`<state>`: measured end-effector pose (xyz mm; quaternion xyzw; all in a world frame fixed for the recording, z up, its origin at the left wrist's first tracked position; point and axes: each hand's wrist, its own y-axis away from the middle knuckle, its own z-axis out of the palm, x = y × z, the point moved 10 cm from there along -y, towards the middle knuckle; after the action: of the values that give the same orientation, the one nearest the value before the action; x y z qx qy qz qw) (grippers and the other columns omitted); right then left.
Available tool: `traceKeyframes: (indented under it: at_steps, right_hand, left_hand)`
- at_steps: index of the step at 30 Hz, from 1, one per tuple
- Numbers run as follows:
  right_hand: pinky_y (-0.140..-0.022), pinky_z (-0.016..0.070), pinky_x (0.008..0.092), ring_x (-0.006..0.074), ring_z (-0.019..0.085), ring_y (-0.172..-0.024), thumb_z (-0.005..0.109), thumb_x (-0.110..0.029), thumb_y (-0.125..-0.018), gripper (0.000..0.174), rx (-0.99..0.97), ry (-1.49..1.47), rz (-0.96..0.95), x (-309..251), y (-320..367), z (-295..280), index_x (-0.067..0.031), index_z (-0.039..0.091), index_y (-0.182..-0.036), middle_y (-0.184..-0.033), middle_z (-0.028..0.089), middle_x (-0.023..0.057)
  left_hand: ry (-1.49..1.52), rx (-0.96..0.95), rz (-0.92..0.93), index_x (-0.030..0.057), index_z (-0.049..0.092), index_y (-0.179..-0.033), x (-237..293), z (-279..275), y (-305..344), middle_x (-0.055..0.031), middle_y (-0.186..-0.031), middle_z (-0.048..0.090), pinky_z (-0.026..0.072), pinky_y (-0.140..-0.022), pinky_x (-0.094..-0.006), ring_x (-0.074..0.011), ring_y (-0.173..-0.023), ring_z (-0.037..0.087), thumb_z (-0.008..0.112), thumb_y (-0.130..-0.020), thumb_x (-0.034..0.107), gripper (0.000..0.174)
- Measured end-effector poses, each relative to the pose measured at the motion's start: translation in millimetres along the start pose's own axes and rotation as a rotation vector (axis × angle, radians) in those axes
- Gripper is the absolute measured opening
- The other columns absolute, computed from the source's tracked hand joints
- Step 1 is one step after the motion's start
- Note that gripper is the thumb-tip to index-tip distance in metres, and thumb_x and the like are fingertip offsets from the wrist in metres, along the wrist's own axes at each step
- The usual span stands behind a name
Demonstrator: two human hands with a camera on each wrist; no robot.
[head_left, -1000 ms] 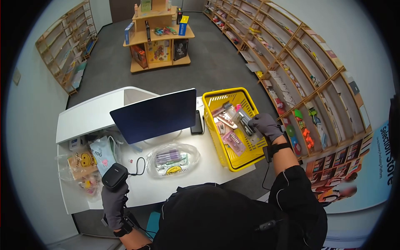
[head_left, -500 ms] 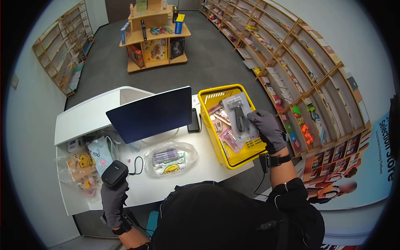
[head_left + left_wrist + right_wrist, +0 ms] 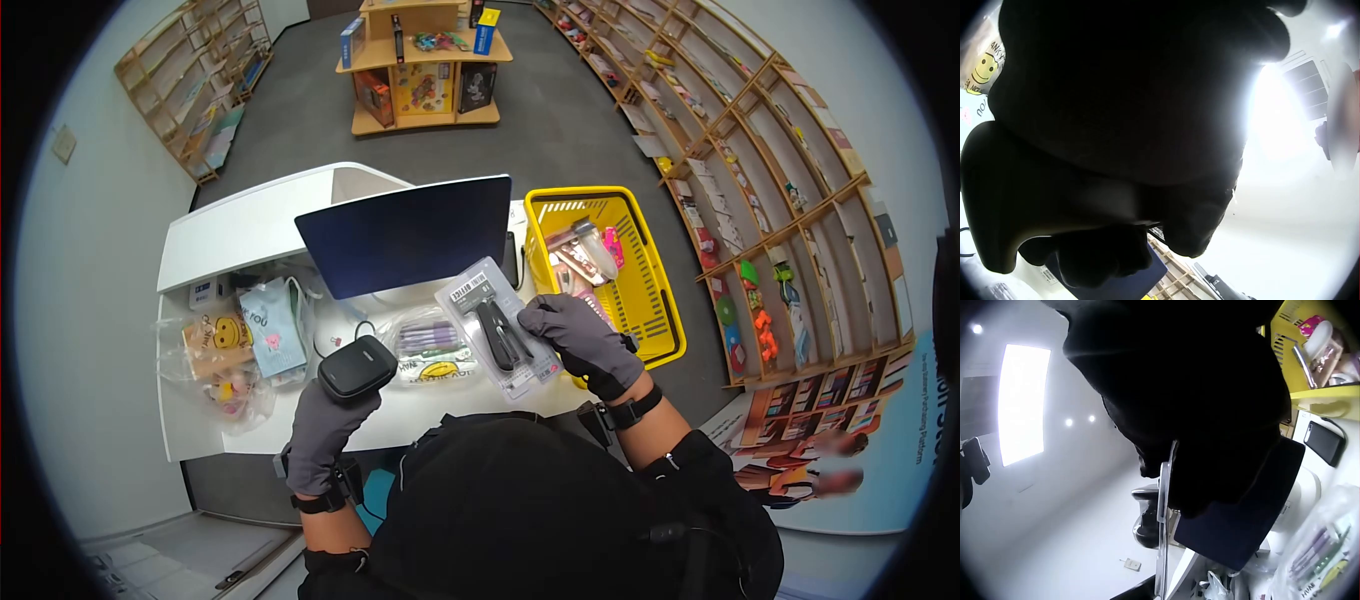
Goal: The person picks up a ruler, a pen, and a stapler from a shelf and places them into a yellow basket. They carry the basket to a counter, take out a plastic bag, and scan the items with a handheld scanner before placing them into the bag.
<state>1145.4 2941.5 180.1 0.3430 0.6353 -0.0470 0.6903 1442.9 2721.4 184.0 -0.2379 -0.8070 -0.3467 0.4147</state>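
In the head view my gloved right hand [image 3: 582, 340] pinches the right edge of a clear blister pack [image 3: 498, 330] with what looks like a black stapler inside. The pack is raised over the counter, left of the yellow basket [image 3: 672, 350], its printed card end pointing up and away. In the right wrist view the same pack [image 3: 1163, 531] shows edge-on below the dark glove. My gloved left hand [image 3: 330, 430] grips a black barcode scanner [image 3: 357, 368], its head facing up toward the pack. The left wrist view is mostly filled by the dark scanner and hand.
Packaged small goods [image 3: 585, 255] lie in the basket. A clear bag with purple pens [image 3: 425, 340] rests on the white counter [image 3: 240, 235] before a monitor [image 3: 410, 235]. Further bags [image 3: 272, 325] sit at left; a black phone [image 3: 1324, 442] lies beside the basket.
My right hand has lifted the blister pack out of the basket and brought it left over the counter. My left hand has moved right and inward with the scanner. The head view has shifted.
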Motion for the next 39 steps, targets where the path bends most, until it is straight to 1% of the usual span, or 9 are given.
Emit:
traceKeyframes:
  at_steps: [3, 6, 7, 10, 14, 24, 28, 31, 39]
  right_hand:
    - [-0.072, 0.0458, 0.0252, 0.0083, 0.056, -0.077, 0.072, -0.027, -0.106, 0.026, -0.031, -0.044, -0.008, 2, 0, 4, -0.0024, 0.072, -0.099, -0.081, 0.06, -0.0025]
    - [-0.067, 0.0424, 0.0259, 0.0083, 0.052, -0.066, 0.068, -0.029, -0.108, 0.026, -0.072, 0.276, -0.471, -29, 4, 7, -0.0034, 0.069, -0.108, -0.073, 0.053, -0.0049]
    - [-0.067, 0.0424, 0.0259, 0.0083, 0.052, -0.066, 0.068, -0.029, -0.108, 0.026, -0.076, 0.285, -0.47, -27, 6, 6, -0.0034, 0.069, -0.108, -0.073, 0.053, -0.0049]
    - [-0.065, 0.0404, 0.0299, 0.0055, 0.047, -0.061, 0.066, -0.044, -0.108, 0.041, -0.434, -0.889, 0.003, -11, 16, 34, -0.0037, 0.067, -0.116, -0.072, 0.055, -0.0059]
    - [-0.059, 0.033, 0.0286, 0.004, 0.041, -0.05, 0.058, -0.052, -0.11, 0.051, -0.739, -1.228, -0.053, -17, 6, 37, -0.0038, 0.067, -0.124, -0.064, 0.048, -0.0104]
    - [-0.061, 0.0335, 0.0299, 0.007, 0.039, -0.048, 0.058, -0.056, -0.107, 0.054, -0.795, -1.193, -0.012, -17, 14, 50, -0.0047, 0.062, -0.125, -0.06, 0.048, -0.0095]
    - [-0.059, 0.0333, 0.0297, 0.007, 0.04, -0.047, 0.057, -0.058, -0.107, 0.057, -0.735, -1.154, 0.029, -24, 21, 57, -0.0036, 0.064, -0.124, -0.061, 0.048, -0.0083]
    - [-0.056, 0.0323, 0.0286, 0.0067, 0.04, -0.046, 0.057, -0.06, -0.107, 0.061, -0.623, -1.108, 0.048, -25, 25, 59, -0.0017, 0.067, -0.119, -0.061, 0.048, -0.0081]
    - [-0.058, 0.0324, 0.0278, 0.0082, 0.041, -0.048, 0.056, -0.062, -0.108, 0.057, -0.785, -1.102, 0.068, -16, 28, 83, -0.0057, 0.062, -0.117, -0.065, 0.052, -0.0054]
  left_hand:
    - [0.05, -0.019, -0.023, 0.0061, 0.07, -0.1, -2, 5, 4, 0.0041, -0.079, 0.064, 0.0455, -0.056, -0.0254, -0.0038, -0.064, 0.055, 0.083, -0.087, 0.021, 0.023]
    - [0.07, -0.002, 0.07, 0.005, 0.072, -0.103, -1, 13, 1, 0.0024, -0.081, 0.068, 0.0494, -0.06, -0.0272, -0.0062, -0.066, 0.06, 0.084, -0.086, 0.021, 0.026]
    - [0.077, 0.005, 0.118, 0.0044, 0.073, -0.105, 2, 16, 1, 0.0015, -0.082, 0.07, 0.0513, -0.061, -0.0281, -0.0073, -0.068, 0.062, 0.084, -0.086, 0.021, 0.028]
    - [-0.035, -0.02, 0.212, 0.0034, 0.074, -0.11, 23, 23, -1, -0.0028, -0.085, 0.075, 0.0554, -0.067, -0.0316, -0.0133, -0.073, 0.069, 0.086, -0.085, 0.022, 0.033]
    - [-0.132, -0.076, 0.279, 0.0024, 0.075, -0.116, 62, 32, -2, -0.0092, -0.093, 0.08, 0.0594, -0.075, -0.0361, -0.0223, -0.082, 0.076, 0.087, -0.084, 0.022, 0.039]
    - [-0.144, -0.062, 0.381, 0.0032, 0.076, -0.114, 88, 32, 0, -0.0132, -0.096, 0.08, 0.0608, -0.077, -0.0381, -0.0284, -0.085, 0.078, 0.091, -0.081, 0.025, 0.042]
    - [-0.208, 0.041, 0.587, 0.0044, 0.077, -0.113, 121, 35, 8, -0.0128, -0.096, 0.08, 0.0606, -0.079, -0.0375, -0.0276, -0.087, 0.078, 0.095, -0.079, 0.028, 0.045]
    - [-0.25, 0.307, 0.846, 0.0109, 0.08, -0.117, 168, 28, 27, -0.0136, -0.097, 0.081, 0.0612, -0.079, -0.039, -0.0333, -0.089, 0.079, 0.093, -0.081, 0.027, 0.041]
    - [-0.045, 0.059, 0.686, 0.0105, 0.079, -0.118, 168, 45, 7, -0.0122, -0.099, 0.081, 0.061, -0.079, -0.0378, -0.0318, -0.089, 0.079, 0.09, -0.082, 0.021, 0.039]
